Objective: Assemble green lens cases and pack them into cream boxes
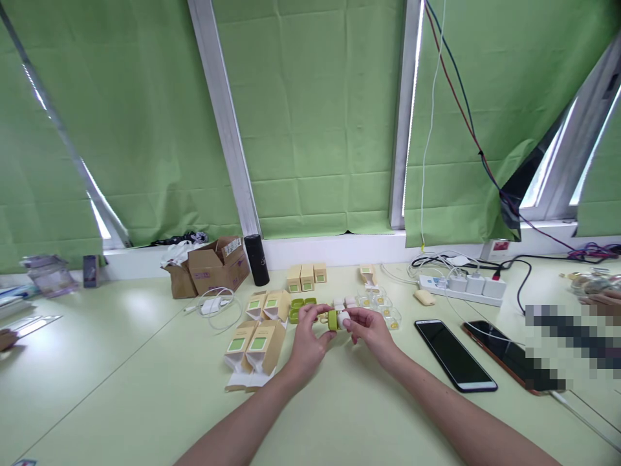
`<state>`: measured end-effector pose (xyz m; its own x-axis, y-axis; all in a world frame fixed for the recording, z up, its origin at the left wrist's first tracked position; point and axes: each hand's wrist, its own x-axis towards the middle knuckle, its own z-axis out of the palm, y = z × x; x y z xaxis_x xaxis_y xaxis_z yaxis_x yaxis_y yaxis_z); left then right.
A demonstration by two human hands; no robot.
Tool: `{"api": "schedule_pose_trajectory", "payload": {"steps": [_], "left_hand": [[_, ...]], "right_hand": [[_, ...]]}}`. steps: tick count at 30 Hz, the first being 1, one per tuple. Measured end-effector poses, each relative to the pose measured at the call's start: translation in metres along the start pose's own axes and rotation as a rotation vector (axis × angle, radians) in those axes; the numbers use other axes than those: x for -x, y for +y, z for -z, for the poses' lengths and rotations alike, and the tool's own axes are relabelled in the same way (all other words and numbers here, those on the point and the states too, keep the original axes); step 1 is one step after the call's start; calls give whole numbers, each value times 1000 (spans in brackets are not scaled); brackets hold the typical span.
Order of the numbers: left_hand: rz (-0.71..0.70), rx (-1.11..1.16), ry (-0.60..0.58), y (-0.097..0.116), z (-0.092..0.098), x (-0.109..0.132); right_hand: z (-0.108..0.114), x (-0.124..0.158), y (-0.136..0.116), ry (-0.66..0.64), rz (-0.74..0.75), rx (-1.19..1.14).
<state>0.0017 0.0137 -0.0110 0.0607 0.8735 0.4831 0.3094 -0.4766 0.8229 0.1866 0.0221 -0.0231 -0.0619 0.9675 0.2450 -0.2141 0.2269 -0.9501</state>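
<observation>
In front of me, my left hand (309,338) pinches a small olive-green case (332,320) with a ring at its left end. My right hand (369,329) has its fingertips closed on a small rounded white piece (342,318), which meets the case's right side. Whether the piece is inside the case or only touching it, I cannot tell. Just behind my hands lie more green cases (295,314) and some pale pinkish pieces (349,301). Several clear plastic holders (392,318) with yellow centres stand behind my right hand. Open beige cartons (266,344) with green labels are left of my left hand.
Small beige boxes (306,277) and a black bottle (256,260) stand farther back, near a cardboard box (218,264). Two phones (456,356), a cream oval object (424,297) and a power strip (485,298) with cables lie right. Another person's hand (604,301) shows at the right edge.
</observation>
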Motion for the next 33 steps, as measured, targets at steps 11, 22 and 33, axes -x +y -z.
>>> {"api": "schedule_pose_trajectory", "payload": {"steps": [11, 22, 33], "left_hand": [[-2, -14, -19, -2, 1, -1], [-41, -41, -7, 2, 0, 2], [-55, -38, -17, 5, -3, 4]], "right_hand": [[-3, 3, -5, 1, 27, 24], [-7, 6, -4, 28, 44, 68], [-8, 6, -2, 23, 48, 68]]}}
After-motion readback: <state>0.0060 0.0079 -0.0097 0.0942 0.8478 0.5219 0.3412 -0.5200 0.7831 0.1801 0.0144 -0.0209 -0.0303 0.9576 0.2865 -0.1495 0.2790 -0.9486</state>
